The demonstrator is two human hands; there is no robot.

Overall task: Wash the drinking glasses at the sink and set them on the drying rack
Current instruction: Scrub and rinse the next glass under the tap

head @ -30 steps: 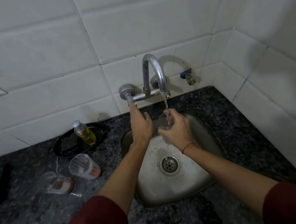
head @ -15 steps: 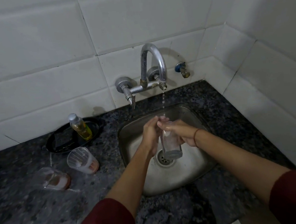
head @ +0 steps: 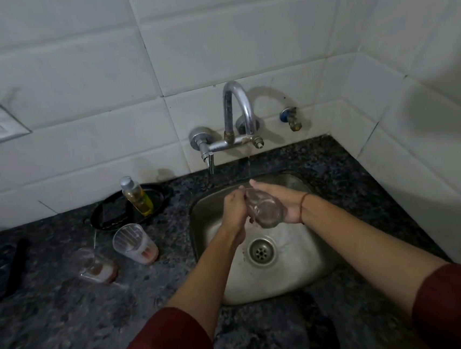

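Two hands on one glass (head: 265, 213), over the sink (head: 298, 274) and just below the thin stream from the tap (head: 238, 108). Left fingers (head: 241, 195) curled round the glass's far end, at twelve o'clock of it, pinching there. Right fingers (head: 258, 185) fairly straight, pointing to eleven o'clock, cradling the glass along the palm rather than clenching. Thumb hidden behind the glass, so cannot tell whether wrapped.

Left hand (head: 234, 214) at nine o'clock of the glass, right hand (head: 287, 204) at three, with a red thread on that wrist. Glass tilted, near end toward six o'clock, above the drain (head: 261, 251) and a little to twelve of it.

Probably light, stiff and brittle, and slick with water. Best taken round the middle of the wall with a full wrap, not by the rim alone. Keep low over the bowl against a slip, and clear of the steel spout.

Out at nine o'clock from the sink, on the dark stone counter (head: 68, 316): a second glass (head: 134, 244), upright, with pinkish dregs. Just past it at eight o'clock, a third glass (head: 96, 264) on its side, likewise unwashed by the look. At ten o'clock, a soap bottle (head: 137, 196) leaning in a black dish (head: 106, 217). No drying rack in view.
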